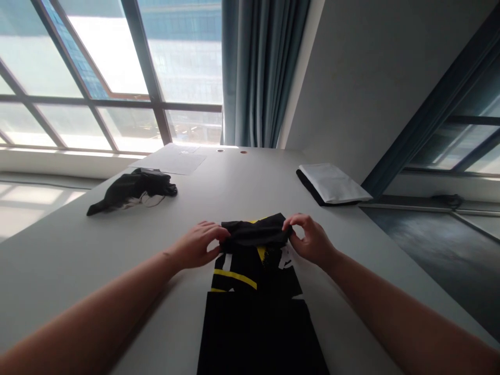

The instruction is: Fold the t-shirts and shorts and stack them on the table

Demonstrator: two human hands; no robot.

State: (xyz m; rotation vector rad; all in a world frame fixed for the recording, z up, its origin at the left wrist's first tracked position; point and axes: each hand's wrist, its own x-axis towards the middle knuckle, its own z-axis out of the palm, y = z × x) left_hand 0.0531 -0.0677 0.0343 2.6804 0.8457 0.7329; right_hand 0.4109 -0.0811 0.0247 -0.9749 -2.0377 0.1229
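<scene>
A black garment [258, 302] with yellow and white markings lies flat on the grey table [78, 260] in front of me, running from the near edge toward the middle. Its far end is rolled or folded over into a thick band. My left hand [197, 245] pinches the left end of that band, fingers closed on the cloth. My right hand [310, 239] pinches the right end the same way. Both hands hold the fold slightly above the table.
A second crumpled black garment [133, 190] lies at the table's far left. A white packet on a black one [332, 183] sits at the far right by the wall. Windows and a blue curtain [258, 73] stand behind the table.
</scene>
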